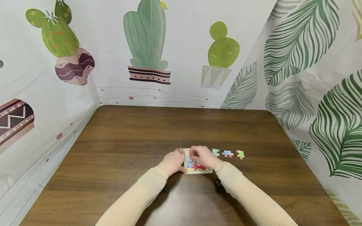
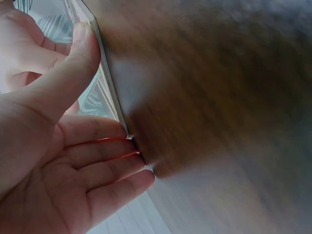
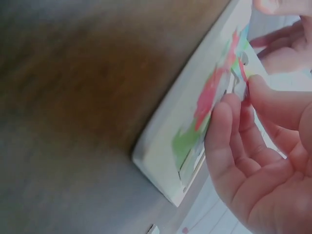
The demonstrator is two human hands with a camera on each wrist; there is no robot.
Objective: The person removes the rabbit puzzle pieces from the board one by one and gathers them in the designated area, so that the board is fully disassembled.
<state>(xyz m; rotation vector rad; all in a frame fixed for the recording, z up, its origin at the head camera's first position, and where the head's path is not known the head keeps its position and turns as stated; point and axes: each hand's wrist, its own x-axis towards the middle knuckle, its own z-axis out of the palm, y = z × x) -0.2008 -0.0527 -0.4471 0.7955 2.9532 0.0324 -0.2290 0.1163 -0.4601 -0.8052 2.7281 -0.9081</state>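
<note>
A small jigsaw puzzle in a pale wooden frame [image 1: 198,172] lies on the table, with red, green and blue picture parts inside its rim. My left hand [image 1: 172,162] touches the frame's left side; in the left wrist view its fingers [image 2: 105,170] are nearly straight along the edge and its thumb presses near a corner. Above the puzzle, my right hand [image 1: 205,157] pinches a puzzle piece [image 3: 240,88] between thumb and fingertips, tilted close over the picture. Fingers hide much of that piece.
Three loose puzzle pieces lie in a row right of the frame: a blue and yellow one [image 1: 215,152], a blue and red one [image 1: 227,153] and a green one [image 1: 240,154]. The brown wooden table [image 1: 135,131] meets printed cloth [image 1: 186,56] at its back and sides.
</note>
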